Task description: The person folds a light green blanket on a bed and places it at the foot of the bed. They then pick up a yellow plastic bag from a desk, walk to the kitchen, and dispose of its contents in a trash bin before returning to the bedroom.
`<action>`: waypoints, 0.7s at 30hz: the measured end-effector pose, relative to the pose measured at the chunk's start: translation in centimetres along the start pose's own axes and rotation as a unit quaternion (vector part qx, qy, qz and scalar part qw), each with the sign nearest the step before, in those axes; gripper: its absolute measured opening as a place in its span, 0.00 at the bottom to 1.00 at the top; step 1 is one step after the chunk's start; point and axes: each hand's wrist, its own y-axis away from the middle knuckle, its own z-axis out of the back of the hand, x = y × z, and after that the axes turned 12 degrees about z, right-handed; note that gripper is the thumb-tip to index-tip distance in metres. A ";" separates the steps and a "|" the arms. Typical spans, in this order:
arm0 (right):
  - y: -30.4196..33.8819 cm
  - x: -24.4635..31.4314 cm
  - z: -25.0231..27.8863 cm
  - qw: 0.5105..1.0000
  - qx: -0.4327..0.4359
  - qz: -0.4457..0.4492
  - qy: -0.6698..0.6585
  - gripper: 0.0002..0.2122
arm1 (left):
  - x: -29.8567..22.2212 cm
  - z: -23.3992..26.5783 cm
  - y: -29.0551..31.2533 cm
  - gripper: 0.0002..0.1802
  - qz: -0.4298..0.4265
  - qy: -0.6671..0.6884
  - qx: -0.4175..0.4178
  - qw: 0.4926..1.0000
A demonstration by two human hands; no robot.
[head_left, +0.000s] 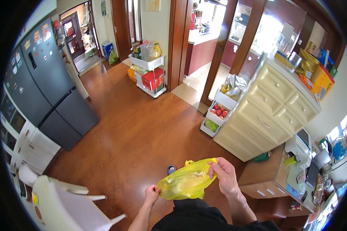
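Note:
A yellow, see-through plastic bag (185, 183) is stretched between my two hands in front of my body. Its left end is pinched in the closed fingers of my left hand (152, 193). At the upper right corner, my right hand (223, 175) grips the bag's edge between thumb and fingers. Something pale shows through the film, but I cannot make out what it is. Behind the bag, a dark blue slipper (171, 169) and a small red and yellow thing (189, 163) show on the floor side.
A white chair (71, 204) stands at my near left, a grey refrigerator (50, 84) beyond it. A white wheeled rack (148, 63) is ahead. To the right are a cream drawer chest (258, 111), a tiered basket rack with fruit (219, 111) and a cluttered desk (273, 169).

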 end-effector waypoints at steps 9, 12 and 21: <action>-28.5 -4.6 -6.4 0.998 0.059 -0.028 -0.021 0.07 | -12.7 9.4 -22.1 0.06 -0.017 0.068 -0.078 0.995; -37.0 -5.9 -7.6 0.995 0.092 -0.004 0.029 0.08 | -17.5 10.4 -27.8 0.06 0.025 0.148 -0.092 0.984; -62.2 -13.7 -9.9 0.997 -0.005 0.034 0.064 0.10 | -33.0 11.2 -54.6 0.06 -0.005 0.114 0.013 0.993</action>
